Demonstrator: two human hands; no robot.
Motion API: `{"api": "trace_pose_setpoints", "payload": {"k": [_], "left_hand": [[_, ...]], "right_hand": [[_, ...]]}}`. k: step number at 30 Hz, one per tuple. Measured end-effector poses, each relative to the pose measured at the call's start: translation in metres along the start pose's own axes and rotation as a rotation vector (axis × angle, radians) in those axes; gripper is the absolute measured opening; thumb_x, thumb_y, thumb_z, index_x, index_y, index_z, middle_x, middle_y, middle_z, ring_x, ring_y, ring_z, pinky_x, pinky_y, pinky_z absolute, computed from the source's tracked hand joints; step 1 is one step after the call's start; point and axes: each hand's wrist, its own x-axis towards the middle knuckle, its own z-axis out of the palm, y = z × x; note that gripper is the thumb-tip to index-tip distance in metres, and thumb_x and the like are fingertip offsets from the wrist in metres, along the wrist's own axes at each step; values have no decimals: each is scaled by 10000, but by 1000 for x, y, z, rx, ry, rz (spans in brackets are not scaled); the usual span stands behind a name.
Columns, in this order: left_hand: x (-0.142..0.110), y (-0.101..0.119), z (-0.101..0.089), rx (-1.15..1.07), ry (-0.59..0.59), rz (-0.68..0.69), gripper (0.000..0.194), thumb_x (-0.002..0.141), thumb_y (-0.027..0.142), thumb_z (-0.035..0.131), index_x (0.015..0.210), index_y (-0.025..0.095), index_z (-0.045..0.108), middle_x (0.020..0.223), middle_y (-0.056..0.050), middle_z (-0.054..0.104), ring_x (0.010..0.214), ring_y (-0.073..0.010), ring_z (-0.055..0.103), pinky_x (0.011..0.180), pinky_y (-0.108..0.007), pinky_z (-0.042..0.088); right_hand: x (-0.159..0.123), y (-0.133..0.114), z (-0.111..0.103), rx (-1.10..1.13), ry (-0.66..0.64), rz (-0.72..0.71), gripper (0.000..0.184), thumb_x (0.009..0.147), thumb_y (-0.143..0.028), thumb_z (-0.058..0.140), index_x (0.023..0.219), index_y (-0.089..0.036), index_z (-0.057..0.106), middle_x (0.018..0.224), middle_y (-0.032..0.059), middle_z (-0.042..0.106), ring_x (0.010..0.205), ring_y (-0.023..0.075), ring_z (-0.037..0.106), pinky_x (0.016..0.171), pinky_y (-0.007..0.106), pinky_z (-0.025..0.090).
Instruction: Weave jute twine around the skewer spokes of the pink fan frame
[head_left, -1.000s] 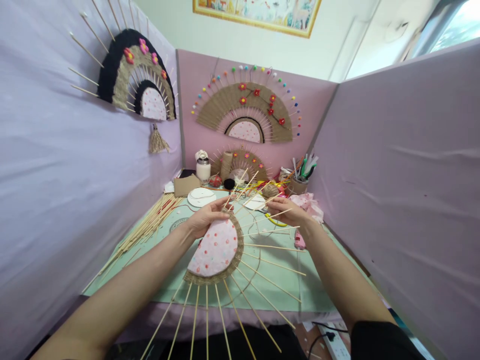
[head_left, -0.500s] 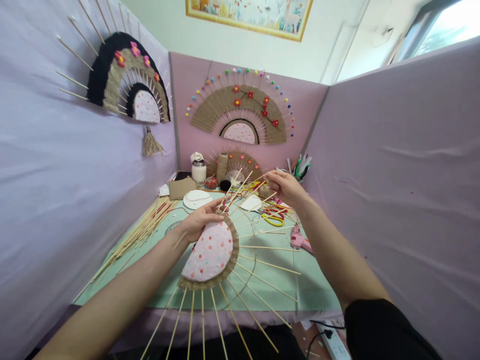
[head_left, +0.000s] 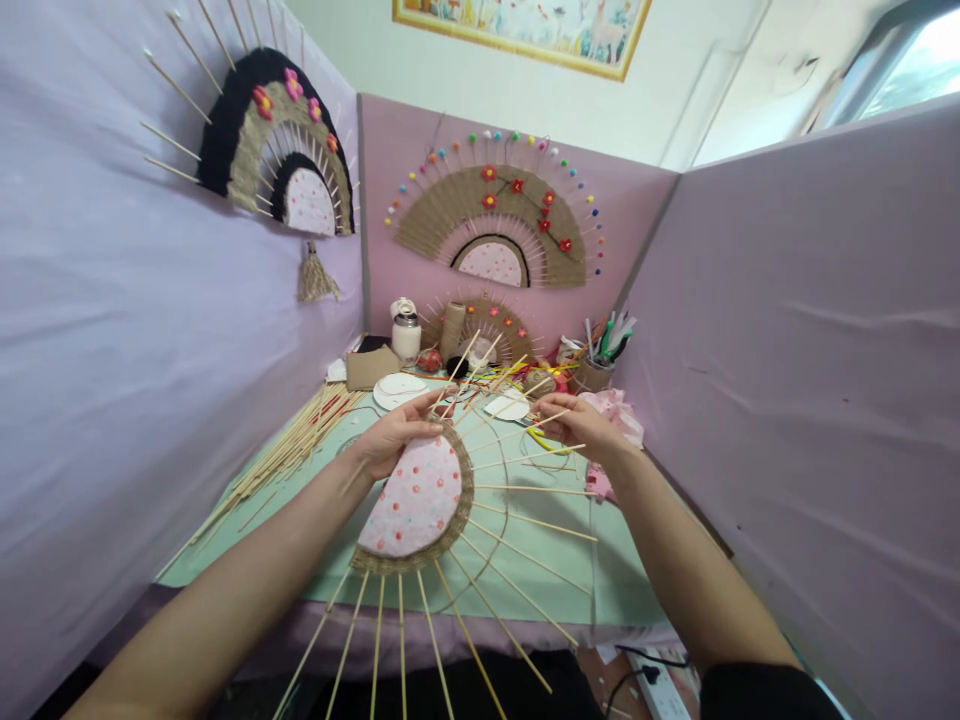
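Note:
A half-round fan (head_left: 414, 497) with a pink-dotted white centre is tilted over the table. Brown twine is woven along its curved edge, and thin wooden sticks spread out from it. My left hand (head_left: 397, 435) grips the fan's upper end, thumb on the front, fingers partly hidden behind. A loose loop of twine (head_left: 507, 490) runs across several sticks. Right of the upper sticks, my right hand (head_left: 576, 422) has its thumb and fingers pinched together, seemingly on the twine; the strand at the fingertips is hard to make out.
A bundle of loose sticks (head_left: 285, 450) lies left. Behind stand a white bottle (head_left: 406, 338), a twine spool (head_left: 453, 330) and a tool holder (head_left: 592, 375). A pink glue gun (head_left: 600, 482) lies right, partly behind my forearm. Finished fans (head_left: 491, 225) hang on the partitions.
My right hand has come down and slightly right, nearer the upper right sticks. The twine loop now lies wider across the sticks. My left hand keeps its grip; the view has shifted slightly.

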Motion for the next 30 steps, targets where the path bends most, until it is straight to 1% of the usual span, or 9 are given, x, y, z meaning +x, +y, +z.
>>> {"api": "trace_pose_setpoints", "payload": {"k": [2,6,9,11,14,19,22,26,30], "left_hand": [[-2,1,-1,2,9,9,627,629,-9,698,1194,255,628,920,25,654,688,-80,647,618,-185,503],[-2,-1,-7,3,15,13,631,638,-9,695,1213,238,613,929,11,664,672,-82,650,610,-187,505],[0,-5,-13,-24,5,2,630,640,3,707,1220,228,607,939,-1,674,685,-85,653,626,-182,502],[2,-9,-18,-66,-9,-12,576,651,46,720,1194,212,624,956,-15,679,727,-97,658,674,-194,506],[3,-16,-26,-133,-64,-35,510,679,122,720,1179,166,635,996,-55,684,875,-132,654,788,-220,497],[3,-25,-33,-136,-120,-25,595,666,36,679,1234,195,600,1096,-64,685,1049,-155,621,910,-247,451],[4,-27,-35,-139,-144,-8,565,686,23,653,1227,176,599,1138,-90,682,1098,-195,618,959,-304,440],[9,-26,-39,-143,-122,19,491,710,4,606,1178,148,616,1161,-104,682,1136,-209,607,1000,-335,425],[11,-20,-45,-134,-94,71,490,700,3,600,1167,150,618,1193,-101,670,1191,-208,571,1046,-338,390]], "right_hand": [[-9,8,5,-74,-70,48,282,672,-409,762,763,-161,663,514,-58,403,475,63,306,456,226,194],[-28,14,20,-264,-269,129,278,734,-437,718,764,-161,699,565,-21,489,509,78,356,473,235,235],[-32,18,30,-228,-331,141,308,714,-449,739,772,-149,700,652,4,546,568,89,419,517,237,291],[-31,23,35,-171,-323,144,329,703,-458,747,794,-146,695,663,3,551,571,85,427,530,237,296],[-28,30,38,-133,-281,152,338,719,-468,733,824,-149,693,588,-24,501,534,80,417,509,234,259],[-33,32,40,-98,-198,162,326,721,-442,740,849,-145,697,573,-19,509,530,87,438,513,240,261],[-38,33,41,-28,-118,159,321,702,-423,758,870,-157,692,583,-21,511,536,91,447,521,243,277],[-41,39,43,88,-33,161,322,699,-406,762,911,-178,679,558,-41,474,503,80,402,509,240,272],[-42,47,48,157,6,135,315,687,-390,775,891,-168,683,570,-44,439,500,68,357,505,241,272]]}}
